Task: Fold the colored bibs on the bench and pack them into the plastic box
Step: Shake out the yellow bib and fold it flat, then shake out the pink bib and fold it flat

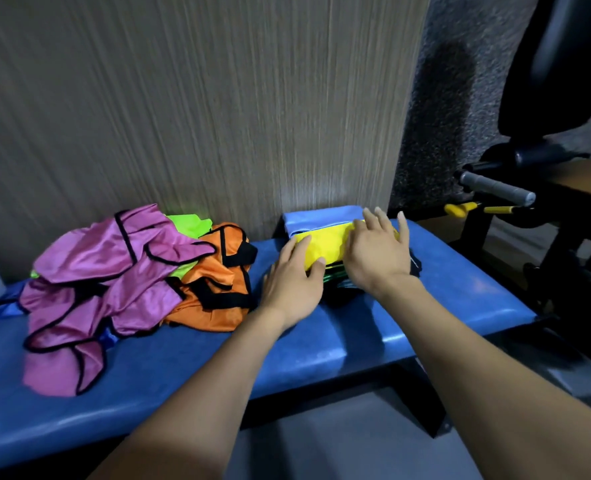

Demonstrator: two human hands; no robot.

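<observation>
I am pressing down on the folded yellow bib (325,245), which is lying on top of a stack at the far right of the blue tabletop (321,344), up against the wood-grain wall (183,98). It is thin, shiny cloth, so I am judging it very light, soft and slippery, likely to slide or spring open unless I am keeping it flat; the folded edges near me look like the best place to take hold, thumb under and fingers on top. My left hand (292,282) is lying on its near left corner with fingers straight and thumb along the near edge, holding nothing; my right hand (378,249) is resting spread and flat over its right half, also grasping nothing. Under the yellow I am seeing green and dark folded layers (335,280), and behind it a light blue surface (321,216); I cannot tell whether that belongs to the plastic box. Further left, well apart from the stack, unfolded bibs are waiting in a loose heap: a pink bib (89,289) with black trim nearest, an orange bib (214,282) beside it and a lime bib (188,226) behind. To the far right, black gym equipment (546,188) is standing beyond the tabletop's end.
</observation>
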